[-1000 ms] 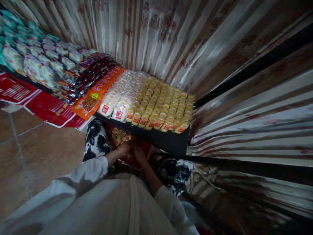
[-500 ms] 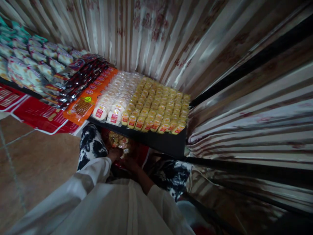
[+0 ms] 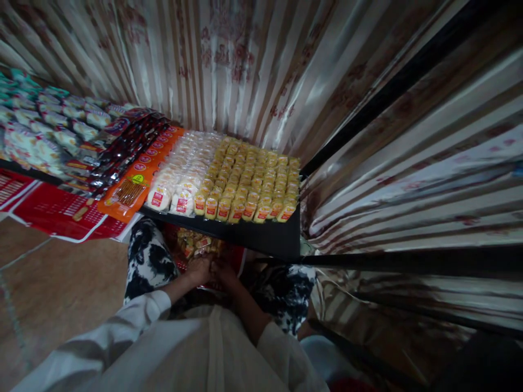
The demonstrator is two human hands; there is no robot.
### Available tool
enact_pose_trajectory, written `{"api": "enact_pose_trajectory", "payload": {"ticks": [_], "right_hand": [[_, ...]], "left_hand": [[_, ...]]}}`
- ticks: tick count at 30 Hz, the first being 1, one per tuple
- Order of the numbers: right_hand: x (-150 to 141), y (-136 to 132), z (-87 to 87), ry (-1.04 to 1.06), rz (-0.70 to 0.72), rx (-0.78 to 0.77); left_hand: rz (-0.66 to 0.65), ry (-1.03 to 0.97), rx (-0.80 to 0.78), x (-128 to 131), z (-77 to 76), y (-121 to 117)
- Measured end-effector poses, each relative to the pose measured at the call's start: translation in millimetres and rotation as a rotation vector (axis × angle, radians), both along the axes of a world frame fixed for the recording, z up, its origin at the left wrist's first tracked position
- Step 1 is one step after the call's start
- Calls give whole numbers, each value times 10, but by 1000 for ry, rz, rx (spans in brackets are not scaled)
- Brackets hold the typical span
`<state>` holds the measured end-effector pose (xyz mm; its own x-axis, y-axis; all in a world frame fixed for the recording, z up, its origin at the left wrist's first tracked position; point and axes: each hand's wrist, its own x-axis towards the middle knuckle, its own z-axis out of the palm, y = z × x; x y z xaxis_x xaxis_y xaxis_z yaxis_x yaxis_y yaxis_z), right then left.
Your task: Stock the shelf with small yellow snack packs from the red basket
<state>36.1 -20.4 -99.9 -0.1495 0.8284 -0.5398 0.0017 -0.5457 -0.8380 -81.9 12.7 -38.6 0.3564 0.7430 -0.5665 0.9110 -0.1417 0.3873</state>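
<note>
Between my knees, under the shelf's front edge, lies a pile of small wrapped snacks (image 3: pixel 194 242) in gold-yellow packets, with red material around it. My left hand (image 3: pixel 199 270) is at the near side of this pile. Close beside it, almost touching, is my right hand (image 3: pixel 223 273). The light there is dim, and I cannot make out the fingers of either hand or anything between them. Above the hands, the black shelf (image 3: pixel 265 237) bears rows of yellow wrapped cakes (image 3: pixel 249 185) and, to their left, white round wrapped crackers (image 3: pixel 180 179).
Farther left on the shelf lie an orange snack packet (image 3: pixel 126 193), dark shiny packets (image 3: pixel 118 147) and many pale packets (image 3: pixel 53 125). Red printed sheeting (image 3: pixel 53 212) hangs below. A patterned curtain (image 3: pixel 229 65) backs the shelf, and black bars (image 3: pixel 392 261) run at the right.
My left hand has moved right, up against my right hand, and covers the snacks that showed between them. The whole view has shifted slightly.
</note>
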Motion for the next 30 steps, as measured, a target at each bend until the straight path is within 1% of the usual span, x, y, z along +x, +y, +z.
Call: {"api": "enact_pose_trajectory", "payload": {"ticks": [4,6,8,10,12,15,17,20,23,25,26,27,30], "right_hand": [[148,-35,239,7,-81,-3],[265,-56,399,8,-168,1],[389,-86,559,37,-236,23],[501,-125,689,67,-260,42],[584,-166,777,87,-276,56],[644,-213,853,111,-306,89],[648,-227,904,139,-312,97],[640,-227,1019,210,-331,82],[658,-214,1177,286,-342,61],[691,-198,1290,315,-334,73],[711,-186,1343,314,-335,86],[731,-173,1392,308,-341,102],[783,-127,1505,280,-388,129]], "left_hand": [[-41,-130,127,112,162,-80],[-39,-262,173,131,251,-97],[1,-399,213,128,327,-93],[83,-476,237,115,374,-73],[195,-498,212,108,391,-47],[364,-607,88,125,398,-23],[424,-749,-1,148,429,-17],[405,-896,-71,173,536,-13],[315,-938,10,187,668,-2],[259,-948,78,202,736,8],[248,-948,84,214,758,13],[256,-943,71,229,774,18],[340,-891,1,292,785,34]]}}
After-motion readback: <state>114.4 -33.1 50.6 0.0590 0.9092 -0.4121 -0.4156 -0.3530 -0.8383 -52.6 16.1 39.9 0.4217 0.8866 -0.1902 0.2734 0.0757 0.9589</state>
